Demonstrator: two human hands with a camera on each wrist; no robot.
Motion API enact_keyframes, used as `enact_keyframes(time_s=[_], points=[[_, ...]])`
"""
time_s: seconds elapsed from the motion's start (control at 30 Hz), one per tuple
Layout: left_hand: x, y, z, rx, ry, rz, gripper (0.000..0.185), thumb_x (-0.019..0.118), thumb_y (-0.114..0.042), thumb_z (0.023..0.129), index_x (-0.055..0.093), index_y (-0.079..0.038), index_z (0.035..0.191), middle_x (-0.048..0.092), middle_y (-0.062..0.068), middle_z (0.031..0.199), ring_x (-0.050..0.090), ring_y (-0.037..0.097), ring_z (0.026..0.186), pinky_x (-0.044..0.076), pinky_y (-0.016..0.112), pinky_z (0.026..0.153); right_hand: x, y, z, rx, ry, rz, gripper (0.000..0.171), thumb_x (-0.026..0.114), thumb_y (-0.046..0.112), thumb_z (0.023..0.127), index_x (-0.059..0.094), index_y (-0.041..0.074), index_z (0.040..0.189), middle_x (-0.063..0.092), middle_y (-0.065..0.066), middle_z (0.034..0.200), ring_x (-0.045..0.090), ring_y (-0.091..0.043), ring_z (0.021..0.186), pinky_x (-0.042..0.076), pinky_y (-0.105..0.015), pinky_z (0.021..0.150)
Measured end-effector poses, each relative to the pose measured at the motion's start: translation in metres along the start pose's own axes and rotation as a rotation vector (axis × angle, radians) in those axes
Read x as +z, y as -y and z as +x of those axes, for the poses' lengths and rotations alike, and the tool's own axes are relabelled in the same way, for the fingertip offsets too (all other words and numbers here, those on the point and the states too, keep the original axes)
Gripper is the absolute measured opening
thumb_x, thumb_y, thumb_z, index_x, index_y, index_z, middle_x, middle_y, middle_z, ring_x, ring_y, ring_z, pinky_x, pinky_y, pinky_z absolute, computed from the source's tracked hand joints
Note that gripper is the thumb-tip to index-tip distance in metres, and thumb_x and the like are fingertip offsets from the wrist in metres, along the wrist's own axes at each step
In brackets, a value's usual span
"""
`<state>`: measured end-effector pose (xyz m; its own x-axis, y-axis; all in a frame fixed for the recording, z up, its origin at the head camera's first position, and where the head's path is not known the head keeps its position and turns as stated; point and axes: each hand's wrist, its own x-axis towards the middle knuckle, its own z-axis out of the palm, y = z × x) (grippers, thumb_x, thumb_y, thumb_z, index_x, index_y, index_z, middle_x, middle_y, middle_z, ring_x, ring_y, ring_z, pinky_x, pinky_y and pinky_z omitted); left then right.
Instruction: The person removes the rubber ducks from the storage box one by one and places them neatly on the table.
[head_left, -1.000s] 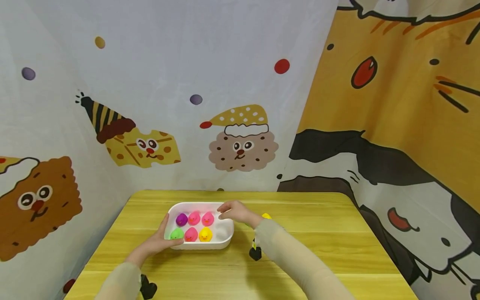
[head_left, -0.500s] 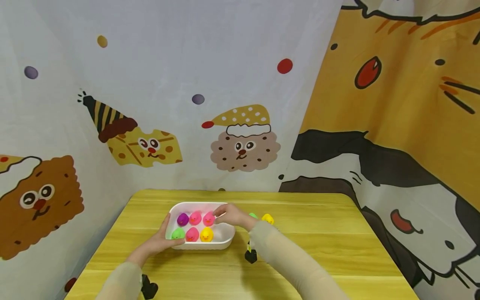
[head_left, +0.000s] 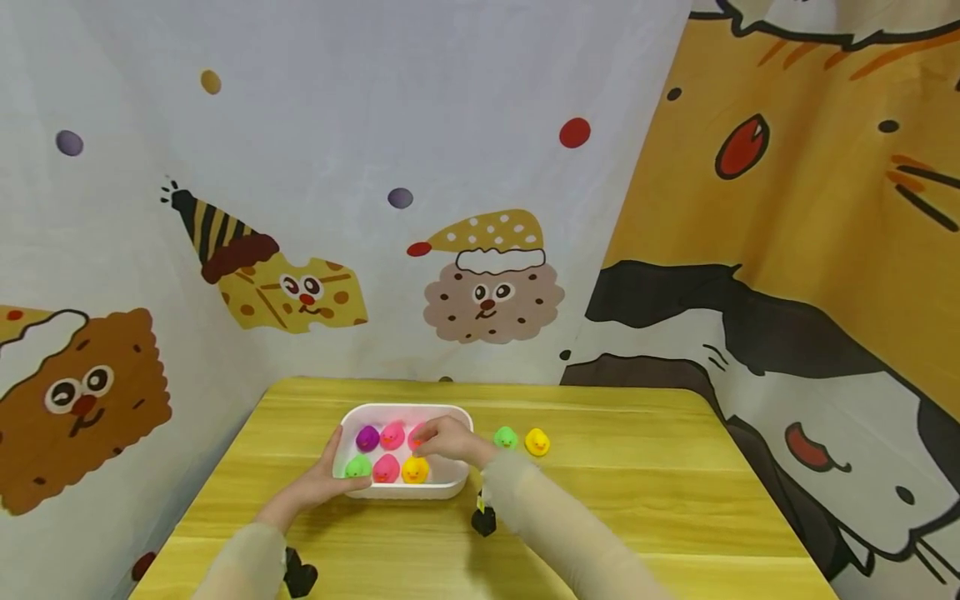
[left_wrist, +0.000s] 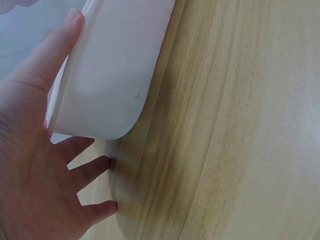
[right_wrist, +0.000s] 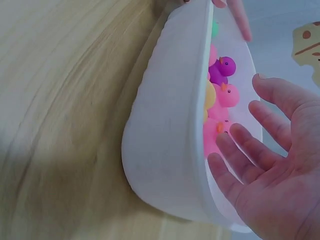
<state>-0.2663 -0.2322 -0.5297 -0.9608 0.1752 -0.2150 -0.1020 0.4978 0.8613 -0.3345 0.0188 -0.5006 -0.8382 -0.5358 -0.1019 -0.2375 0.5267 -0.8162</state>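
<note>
"Smooth, round, rubbery-looking toy ducks (head_left: 392,435): where are they?"

"Lower middle of your head view. Six sit inside the glossy white plastic tray with rounded corners (head_left: 408,492): one purple (head_left: 367,438), one green (head_left: 357,467), one yellow (head_left: 415,471), three pink (head_left: 386,468). A loose green duck (head_left: 506,438) and a loose yellow duck (head_left: 537,442) stand on the streaked wood-grain table (head_left: 660,492), right of the tray."

"And the fingers?"

"Your left hand (head_left: 320,482) grasps the tray's left end, thumb across the front rim. Your right hand (head_left: 452,440) is over the tray, fingers loosely bent, nothing between them."

"What's hard to see?"

"Your right fingers partly cover the rightmost pink duck (head_left: 414,434); I can't tell whether they touch it. In your right wrist view, the tray's wall hides the ducks' lower parts; your left wrist view cuts the tray off."
</note>
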Motion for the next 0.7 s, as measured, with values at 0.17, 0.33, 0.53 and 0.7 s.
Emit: enact_keyframes(time_s=[0.17,0.33,0.53,0.7], points=[[0.000,0.001,0.001,-0.001,0.004,0.003,0.112,0.070,-0.035,0.073,-0.018,-0.017,0.139,-0.004,0.026,0.142,0.011,0.047,0.125,0.012,0.060,0.098,0.007,0.001,0.000,0.076,0.000,0.084,0.034,0.072,0.017,0.072,0.064,0.004,0.102,0.064,-0.002,0.091,0.052,-0.012,0.067,0.050,-0.037,0.062],[0.001,0.005,0.004,-0.002,-0.005,0.027,0.112,0.070,-0.037,0.072,-0.018,-0.019,0.139,-0.005,0.025,0.143,0.008,0.047,0.126,0.012,0.060,0.097,0.011,-0.001,0.001,0.129,0.017,0.134,0.037,0.070,0.017,0.074,0.061,0.003,0.107,0.062,0.000,0.091,0.042,-0.017,0.052,0.050,-0.042,0.063],[0.001,0.009,0.007,0.011,-0.006,0.034,0.114,0.071,-0.038,0.071,-0.018,-0.018,0.139,-0.003,0.026,0.143,0.008,0.047,0.126,0.012,0.059,0.098,0.015,-0.004,0.000,0.198,0.015,0.064,0.035,0.073,0.020,0.071,0.064,0.007,0.103,0.060,0.004,0.090,0.047,-0.019,0.058,0.050,-0.038,0.061],[-0.001,0.008,0.007,0.016,-0.010,0.036,0.113,0.071,-0.037,0.071,-0.018,-0.018,0.139,-0.004,0.026,0.143,0.007,0.047,0.126,0.010,0.059,0.098,0.018,-0.002,0.002,0.196,0.054,-0.020,0.035,0.073,0.023,0.070,0.066,0.012,0.102,0.059,0.009,0.090,0.051,-0.019,0.066,0.048,-0.033,0.057]])
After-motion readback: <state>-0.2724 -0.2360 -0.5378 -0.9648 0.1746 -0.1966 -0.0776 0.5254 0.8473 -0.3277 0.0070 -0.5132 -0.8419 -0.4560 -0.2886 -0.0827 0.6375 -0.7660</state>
